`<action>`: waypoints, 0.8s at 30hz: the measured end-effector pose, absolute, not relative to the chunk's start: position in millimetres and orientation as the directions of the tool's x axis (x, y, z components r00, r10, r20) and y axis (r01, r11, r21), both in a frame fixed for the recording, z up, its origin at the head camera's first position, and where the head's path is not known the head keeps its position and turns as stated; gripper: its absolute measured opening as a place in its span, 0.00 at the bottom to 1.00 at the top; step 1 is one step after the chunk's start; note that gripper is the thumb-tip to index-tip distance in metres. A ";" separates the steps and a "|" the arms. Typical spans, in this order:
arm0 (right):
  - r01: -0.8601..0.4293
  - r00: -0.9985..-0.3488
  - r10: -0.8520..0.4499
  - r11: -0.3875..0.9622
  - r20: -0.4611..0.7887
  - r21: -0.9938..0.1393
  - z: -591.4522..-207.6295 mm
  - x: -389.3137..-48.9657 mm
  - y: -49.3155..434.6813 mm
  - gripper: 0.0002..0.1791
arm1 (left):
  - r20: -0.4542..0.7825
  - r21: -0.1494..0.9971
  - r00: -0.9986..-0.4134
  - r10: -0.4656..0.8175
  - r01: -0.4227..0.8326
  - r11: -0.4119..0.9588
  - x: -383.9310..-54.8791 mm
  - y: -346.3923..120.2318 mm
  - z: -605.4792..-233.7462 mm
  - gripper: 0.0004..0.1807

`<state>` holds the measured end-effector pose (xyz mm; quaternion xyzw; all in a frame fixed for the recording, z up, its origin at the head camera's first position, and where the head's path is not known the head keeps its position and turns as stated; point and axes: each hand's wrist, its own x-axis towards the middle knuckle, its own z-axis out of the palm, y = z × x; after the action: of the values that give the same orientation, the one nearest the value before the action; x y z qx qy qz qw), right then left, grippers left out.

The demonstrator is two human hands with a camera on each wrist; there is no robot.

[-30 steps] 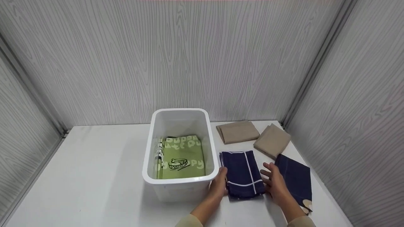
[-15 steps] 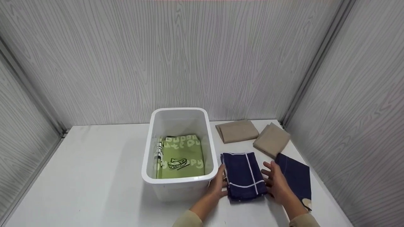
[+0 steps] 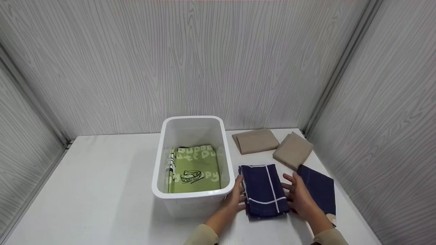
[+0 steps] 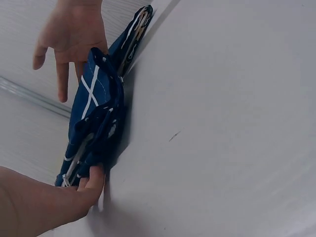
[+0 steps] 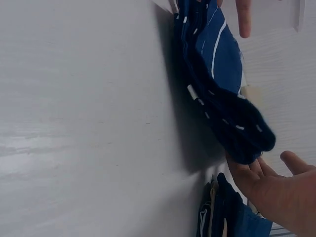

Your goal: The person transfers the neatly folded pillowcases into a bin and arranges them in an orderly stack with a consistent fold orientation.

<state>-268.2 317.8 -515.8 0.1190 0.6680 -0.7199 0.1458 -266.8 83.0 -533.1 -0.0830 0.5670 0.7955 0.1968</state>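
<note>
Fingers fairly straight and spread, pinching nothing, the left hand (image 3: 233, 200) and right hand (image 3: 300, 198) touch opposite sides of the folded navy cloth (image 3: 260, 189), which lies on the counter (image 3: 102, 190) between them. It should handle as light, soft and floppy, its layers apt to slip; both side edges, supported from beneath, look the best hold. Just left stands the white tub (image 3: 190, 195). Compared with a second ago, the cloth sits slightly farther from it.
</note>
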 end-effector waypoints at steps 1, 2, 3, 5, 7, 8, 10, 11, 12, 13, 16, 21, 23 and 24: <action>0.367 -0.930 -0.051 -0.066 -0.365 -0.928 -515.9 -268.4 318.0 0.43 | -0.348 0.870 -0.910 0.225 -0.403 -0.283 -267.7 83.1 -533.1 0.43; 0.365 -0.931 -0.049 -0.065 -0.363 -0.929 -516.1 -268.5 318.1 0.43 | -0.341 0.873 -0.912 0.227 -0.397 -0.283 -268.2 83.2 -533.6 0.42; 0.362 -0.932 -0.049 -0.061 -0.360 -0.930 -516.6 -268.6 318.4 0.42 | -0.335 0.875 -0.914 0.229 -0.392 -0.283 -268.7 83.2 -533.9 0.42; 0.358 -0.934 -0.047 -0.057 -0.355 -0.932 -517.2 -268.3 318.8 0.42 | -0.331 0.872 -0.915 0.231 -0.390 -0.295 -269.5 83.1 -534.4 0.41; 0.354 -0.935 -0.047 -0.050 -0.352 -0.934 -518.1 -267.9 319.3 0.42 | -0.342 0.859 -0.910 0.232 -0.403 -0.314 -270.5 83.1 -535.3 0.41; 0.354 -0.935 -0.050 -0.051 -0.352 -0.934 -518.6 -267.8 319.5 0.43 | -0.347 0.854 -0.908 0.234 -0.410 -0.322 -270.8 82.9 -535.2 0.41; 0.357 -0.933 -0.062 -0.050 -0.354 -0.933 -519.0 -267.6 319.9 0.44 | -0.360 0.841 -0.901 0.241 -0.426 -0.334 -271.6 82.7 -535.5 0.41; 0.358 -0.933 -0.068 -0.047 -0.354 -0.933 -519.3 -267.5 320.2 0.45 | -0.367 0.835 -0.897 0.245 -0.434 -0.337 -271.8 82.6 -535.6 0.42; 0.359 -0.932 -0.073 -0.046 -0.356 -0.932 -519.3 -267.3 320.3 0.46 | -0.372 0.833 -0.894 0.249 -0.440 -0.336 -271.8 82.4 -535.8 0.42; 0.362 -0.930 -0.081 -0.048 -0.357 -0.931 -519.4 -267.3 320.4 0.46 | -0.372 0.834 -0.893 0.254 -0.442 -0.330 -271.8 82.1 -535.8 0.42; 0.365 -0.928 -0.099 -0.040 -0.360 -0.930 -519.0 -267.1 320.6 0.46 | -0.365 0.850 -0.893 0.264 -0.435 -0.297 -270.8 80.8 -536.1 0.41; 0.368 -0.925 -0.113 -0.036 -0.363 -0.929 -516.5 -267.0 321.0 0.46 | -0.343 0.875 -0.897 0.277 -0.413 -0.253 -269.8 79.9 -536.0 0.40; 0.370 -0.924 -0.113 -0.023 -0.366 -0.929 -516.4 -266.4 321.3 0.46 | -0.340 0.877 -0.896 0.285 -0.412 -0.247 -269.9 80.0 -536.3 0.40; 0.370 -0.924 -0.110 -0.010 -0.366 -0.929 -516.7 -266.1 321.6 0.47 | -0.342 0.877 -0.895 0.287 -0.414 -0.244 -270.1 80.1 -536.4 0.40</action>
<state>-266.1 321.6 -516.7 0.0950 0.6825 -0.7043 0.1704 -270.1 80.1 -536.4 -0.0552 0.5731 0.7867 0.2226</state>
